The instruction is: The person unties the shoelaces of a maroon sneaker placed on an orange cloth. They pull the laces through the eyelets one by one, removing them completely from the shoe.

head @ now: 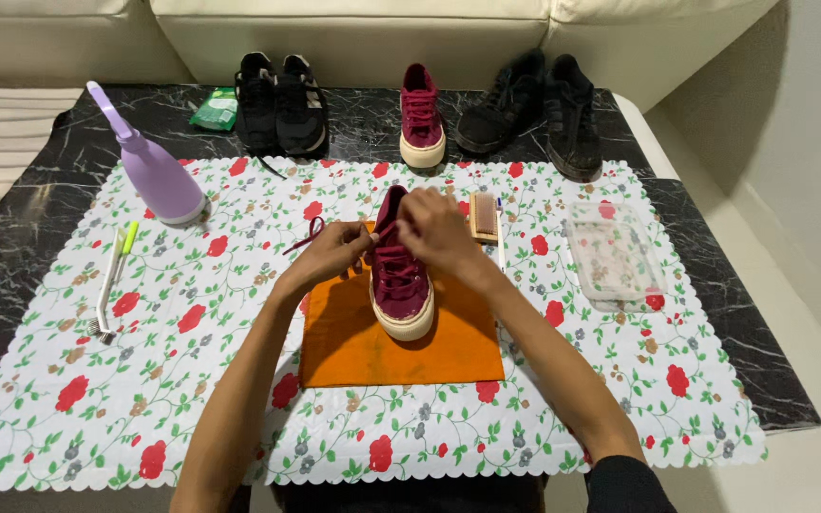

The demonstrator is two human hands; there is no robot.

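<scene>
The left hand (334,252) and right hand (439,231) meet over the maroon sneaker (401,275), which stands on an orange cloth (353,347) at the middle of the tabletop (11,256). Both hands are pinched on its maroon lace (304,235) and hide the shoe's tongue. The clear plastic tray (615,255) at right looks empty. Behind the right hand, a wooden brush (484,217) is partly covered.

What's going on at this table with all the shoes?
A person is working the lace of a maroon sneaker that sits on an orange cloth. The left hand pinches the lace end; the right hand is at the eyelets. Its twin waits by two black pairs.
</scene>
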